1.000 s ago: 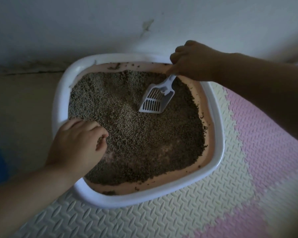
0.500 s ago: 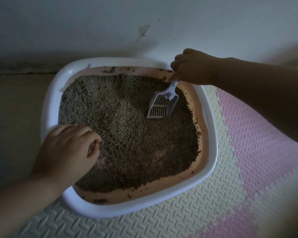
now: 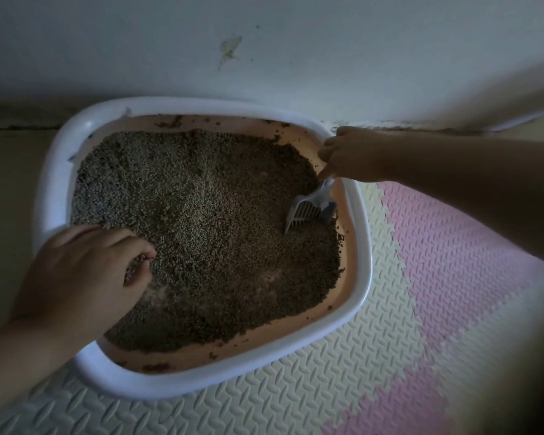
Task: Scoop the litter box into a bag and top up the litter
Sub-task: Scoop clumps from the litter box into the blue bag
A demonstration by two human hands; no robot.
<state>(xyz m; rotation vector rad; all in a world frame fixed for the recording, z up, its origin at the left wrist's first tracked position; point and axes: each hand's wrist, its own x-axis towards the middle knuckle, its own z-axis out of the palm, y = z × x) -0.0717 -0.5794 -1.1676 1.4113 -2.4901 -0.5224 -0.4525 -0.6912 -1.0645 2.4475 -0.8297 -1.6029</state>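
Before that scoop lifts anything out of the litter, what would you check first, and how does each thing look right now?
1. Right hand grips the scoop handle: ok.
2. Scoop blade dug into the litter near the box's right wall: ok.
3. Left hand out of the scoop's path, at the near-left side: ok.
4. Litter box sits flat on the foam mat: ok.
5. Bag ready to receive the waste: not ok, none in view.
6. Clump on the scoop: cannot tell.
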